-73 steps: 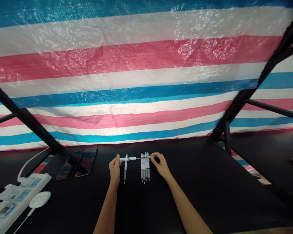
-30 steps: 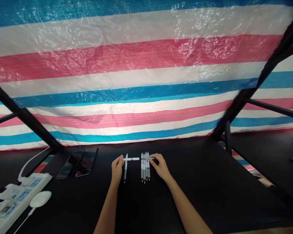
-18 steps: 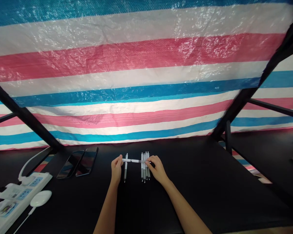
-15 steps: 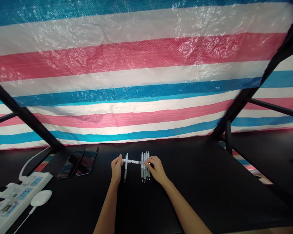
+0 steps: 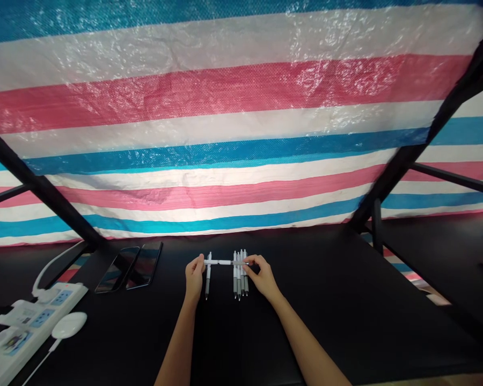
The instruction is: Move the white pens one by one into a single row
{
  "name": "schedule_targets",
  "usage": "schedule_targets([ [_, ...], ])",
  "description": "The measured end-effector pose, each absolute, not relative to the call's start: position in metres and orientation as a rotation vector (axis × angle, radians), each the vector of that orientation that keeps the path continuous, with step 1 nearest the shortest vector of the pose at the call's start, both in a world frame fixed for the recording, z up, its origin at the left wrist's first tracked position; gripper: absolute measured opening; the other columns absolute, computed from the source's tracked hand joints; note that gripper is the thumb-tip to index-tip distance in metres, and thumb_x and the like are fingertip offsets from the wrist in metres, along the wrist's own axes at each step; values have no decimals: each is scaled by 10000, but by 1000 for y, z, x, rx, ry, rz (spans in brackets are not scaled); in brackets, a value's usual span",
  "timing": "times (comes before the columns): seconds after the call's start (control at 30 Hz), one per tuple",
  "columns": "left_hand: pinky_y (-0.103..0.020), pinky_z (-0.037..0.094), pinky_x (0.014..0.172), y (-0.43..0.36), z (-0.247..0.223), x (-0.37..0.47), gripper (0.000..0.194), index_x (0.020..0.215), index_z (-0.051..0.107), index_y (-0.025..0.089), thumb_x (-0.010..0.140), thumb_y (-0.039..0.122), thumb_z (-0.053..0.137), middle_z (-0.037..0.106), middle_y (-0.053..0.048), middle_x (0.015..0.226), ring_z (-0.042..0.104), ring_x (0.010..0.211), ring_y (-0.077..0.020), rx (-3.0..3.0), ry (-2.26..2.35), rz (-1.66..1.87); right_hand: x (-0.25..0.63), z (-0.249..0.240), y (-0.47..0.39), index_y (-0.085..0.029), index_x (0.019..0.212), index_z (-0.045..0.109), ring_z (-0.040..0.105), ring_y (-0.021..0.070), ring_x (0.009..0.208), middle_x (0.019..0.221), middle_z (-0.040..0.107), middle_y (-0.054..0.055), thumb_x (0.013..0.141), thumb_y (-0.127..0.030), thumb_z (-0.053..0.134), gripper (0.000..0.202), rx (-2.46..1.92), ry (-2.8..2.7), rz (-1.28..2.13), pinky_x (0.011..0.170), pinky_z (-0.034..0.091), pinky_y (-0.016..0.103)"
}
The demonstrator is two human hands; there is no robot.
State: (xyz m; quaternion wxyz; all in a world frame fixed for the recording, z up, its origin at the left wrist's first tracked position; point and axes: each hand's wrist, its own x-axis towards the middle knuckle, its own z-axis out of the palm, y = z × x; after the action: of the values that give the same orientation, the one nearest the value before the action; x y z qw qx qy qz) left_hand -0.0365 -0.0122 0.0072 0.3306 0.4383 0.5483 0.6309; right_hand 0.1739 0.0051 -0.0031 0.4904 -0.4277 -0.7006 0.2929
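A white and grey pen (image 5: pixel 224 262) is held level above the table between my two hands. My left hand (image 5: pixel 195 274) is closed on its white end. At its grey tip end, the thumb and fingers of my right hand (image 5: pixel 261 272) pinch it. Below the held pen, a single similar pen (image 5: pixel 208 279) lies lengthwise on the table beside my left hand. A row of several more white and grey pens (image 5: pixel 239 279) lies side by side next to my right hand, tips toward me. The held pen crosses over their upper parts.
Two dark phones (image 5: pixel 117 271) lie on the black table (image 5: pixel 326 300) to the left. A white power strip (image 5: pixel 34 321) with plugs and a round white charger (image 5: pixel 70 325) sit at the near left. A striped tarp (image 5: pixel 225 161) hangs behind, between black frame bars (image 5: pixel 402 161).
The held pen has risen slightly and turned closer to level. My right hand has shifted a little right, its fingers now nearer the pen's tip. The pens on the table stay put.
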Motion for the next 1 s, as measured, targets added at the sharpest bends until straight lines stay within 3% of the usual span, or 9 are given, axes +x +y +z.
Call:
schedule_targets([
  [0.27, -247, 211, 493, -14, 8, -33, 462, 506, 266, 202, 828, 485, 436, 243, 55, 510, 246, 487, -89, 1313, 1464, 1532, 179, -2, 10, -207, 676, 621, 538, 195, 702, 691, 616, 40, 885, -386, 428, 336, -1122, -1677, 685, 684, 419, 324],
  [0.43, -245, 219, 489, -13, 8, -34, 456, 504, 278, 202, 827, 485, 432, 260, 53, 504, 260, 482, -91, 1297, 1496, 1557, 179, -5, 10, -210, 969, 628, 566, 202, 770, 812, 639, 43, 810, -361, 549, 233, -1096, -1625, 734, 749, 434, 335],
  [0.53, -245, 228, 492, -13, 8, -35, 456, 499, 287, 203, 827, 487, 428, 278, 51, 499, 274, 480, -94, 1287, 1497, 1583, 180, -6, 10, -209, 921, 623, 561, 201, 793, 831, 618, 38, 763, -302, 595, 185, -1066, -1658, 724, 767, 428, 338],
  [0.73, -247, 231, 492, -13, 8, -35, 464, 498, 287, 204, 826, 501, 427, 278, 49, 498, 276, 481, -98, 1286, 1483, 1593, 179, -7, 12, -206, 765, 618, 539, 194, 745, 741, 579, 30, 789, -299, 549, 118, -1030, -1684, 691, 700, 426, 316],
  [1.0, -243, 234, 487, -12, 7, -36, 473, 500, 286, 202, 824, 514, 430, 278, 47, 502, 274, 485, -96, 1275, 1477, 1606, 178, -3, 10, -206, 852, 626, 550, 191, 766, 779, 603, 32, 814, -332, 533, 162, -1042, -1679, 703, 725, 425, 315],
])
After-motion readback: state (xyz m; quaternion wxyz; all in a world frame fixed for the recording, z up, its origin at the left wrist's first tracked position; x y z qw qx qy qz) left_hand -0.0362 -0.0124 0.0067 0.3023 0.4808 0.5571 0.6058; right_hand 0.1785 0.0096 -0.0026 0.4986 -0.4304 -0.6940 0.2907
